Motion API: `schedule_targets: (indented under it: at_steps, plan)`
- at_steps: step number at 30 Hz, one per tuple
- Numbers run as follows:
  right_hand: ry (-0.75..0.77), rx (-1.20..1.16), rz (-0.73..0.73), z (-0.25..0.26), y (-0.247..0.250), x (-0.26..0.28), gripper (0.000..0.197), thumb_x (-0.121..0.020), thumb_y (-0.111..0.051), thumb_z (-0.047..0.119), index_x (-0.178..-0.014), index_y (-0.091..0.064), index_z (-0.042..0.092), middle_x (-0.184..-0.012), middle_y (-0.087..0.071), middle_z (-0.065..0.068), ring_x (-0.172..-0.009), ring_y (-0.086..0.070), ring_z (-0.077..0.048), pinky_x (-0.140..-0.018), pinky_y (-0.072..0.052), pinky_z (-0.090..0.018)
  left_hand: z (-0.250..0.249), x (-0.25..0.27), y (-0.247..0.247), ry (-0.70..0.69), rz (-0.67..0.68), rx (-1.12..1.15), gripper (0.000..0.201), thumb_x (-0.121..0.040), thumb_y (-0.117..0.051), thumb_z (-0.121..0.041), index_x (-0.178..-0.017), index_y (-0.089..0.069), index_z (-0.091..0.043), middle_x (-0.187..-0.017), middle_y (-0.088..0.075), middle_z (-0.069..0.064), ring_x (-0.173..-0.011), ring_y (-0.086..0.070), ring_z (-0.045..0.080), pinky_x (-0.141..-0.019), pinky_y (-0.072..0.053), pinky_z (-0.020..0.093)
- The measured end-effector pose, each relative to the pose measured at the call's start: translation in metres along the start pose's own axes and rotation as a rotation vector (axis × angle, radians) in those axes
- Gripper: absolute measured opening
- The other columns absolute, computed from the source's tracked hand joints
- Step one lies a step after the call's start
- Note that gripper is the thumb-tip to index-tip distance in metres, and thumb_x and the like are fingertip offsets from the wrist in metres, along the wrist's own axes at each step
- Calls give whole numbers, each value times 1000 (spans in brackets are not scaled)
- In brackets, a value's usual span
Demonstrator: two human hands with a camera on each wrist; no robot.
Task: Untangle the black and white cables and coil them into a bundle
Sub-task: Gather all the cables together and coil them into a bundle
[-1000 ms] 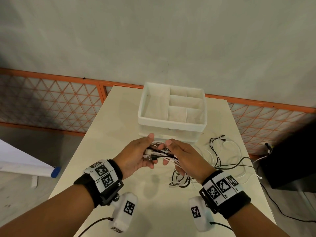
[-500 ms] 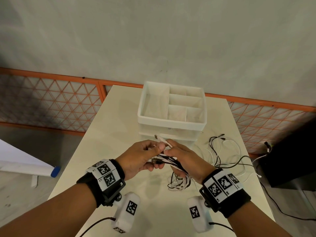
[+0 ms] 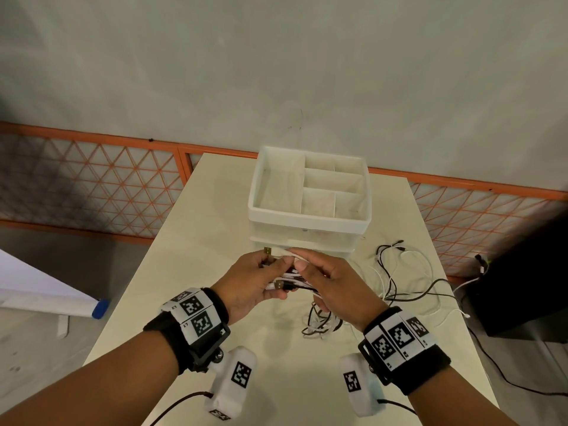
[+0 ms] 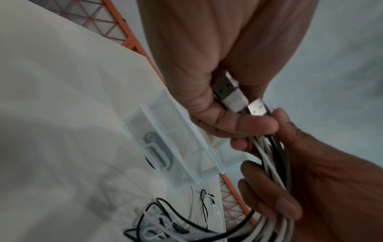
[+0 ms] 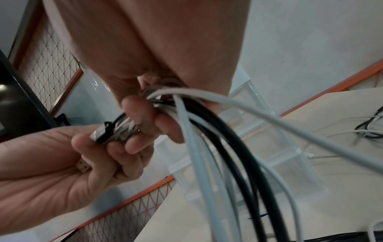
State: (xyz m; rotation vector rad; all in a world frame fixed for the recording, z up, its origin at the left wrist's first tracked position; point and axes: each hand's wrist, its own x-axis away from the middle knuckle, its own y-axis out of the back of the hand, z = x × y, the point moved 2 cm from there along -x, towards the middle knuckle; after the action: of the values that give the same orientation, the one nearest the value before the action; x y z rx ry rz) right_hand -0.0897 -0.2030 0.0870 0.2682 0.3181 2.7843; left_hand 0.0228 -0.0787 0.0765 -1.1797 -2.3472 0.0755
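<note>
Both hands hold a bunch of black and white cables (image 3: 295, 279) above the table. My left hand (image 3: 261, 278) curls round the USB plug ends (image 4: 230, 96), thumb pressing them. My right hand (image 3: 319, 281) grips the same strands just to the right, its fingers wrapped round the bundle (image 5: 170, 104). One plug tip (image 3: 268, 250) sticks up behind the left fingers. From the right hand loops hang down to the table (image 3: 321, 324). Further loose black and white cable (image 3: 399, 272) lies spread on the table's right side.
A white organiser box (image 3: 310, 216) with empty compartments and clear drawers stands just behind the hands. The cream table (image 3: 184, 272) has bare room on the left. A black case (image 3: 522, 281) sits off the right edge. Orange mesh fencing (image 3: 92, 186) runs behind.
The hands have risen slightly and closed together on the plug ends. A white plug that stuck up half a second ago is now tucked in, and a different plug tip shows.
</note>
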Motion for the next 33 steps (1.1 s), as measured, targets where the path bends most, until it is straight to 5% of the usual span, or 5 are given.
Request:
schedule_targets:
  at_steps: [3, 6, 15, 25, 33]
  plan:
    - [22, 9, 12, -1, 4, 1, 32, -106, -50, 18, -131, -66, 28, -62, -63, 27, -48, -30, -15, -46, -31, -21, -4, 6, 1, 51, 95, 186, 23, -93, -56, -10, -113, -65, -2, -96, -69, 15, -80, -70, 25, -57, -58, 26]
    - [24, 16, 20, -2, 4, 1, 30, -105, -52, 18, -122, -70, 35, -71, -67, 18, -55, -30, -27, -47, -31, -25, -8, 8, -1, 88, 146, 247, 32, -93, -54, -25, -109, -67, 0, -96, -68, 20, -81, -68, 32, -59, -59, 28]
    - [35, -32, -29, -2, 5, 4, 38, -84, -79, 14, -106, -51, 27, -89, -75, -8, -52, -58, -20, -53, -49, -28, -1, -3, 3, -33, -132, 30, 26, -89, -69, -28, -92, -65, -2, -85, -70, 12, -60, -66, 13, -54, -53, 21]
    - [185, 166, -219, -10, -6, 7, 12, -82, -83, 20, -88, -74, 25, -70, -68, 16, -49, -54, -5, -53, -44, -21, -1, 0, -1, 90, -116, 1, 33, -88, -70, -38, -97, -68, -7, -76, -67, 8, -61, -65, 15, -54, -54, 21]
    - [344, 205, -255, -8, -11, 7, 20, -86, -79, 14, -104, -81, 21, -101, -75, 8, -93, -72, -7, -81, -56, -19, -4, 4, 0, 184, -104, 20, 35, -93, -64, -35, -102, -73, -2, -81, -74, 13, -65, -72, 23, -57, -59, 26]
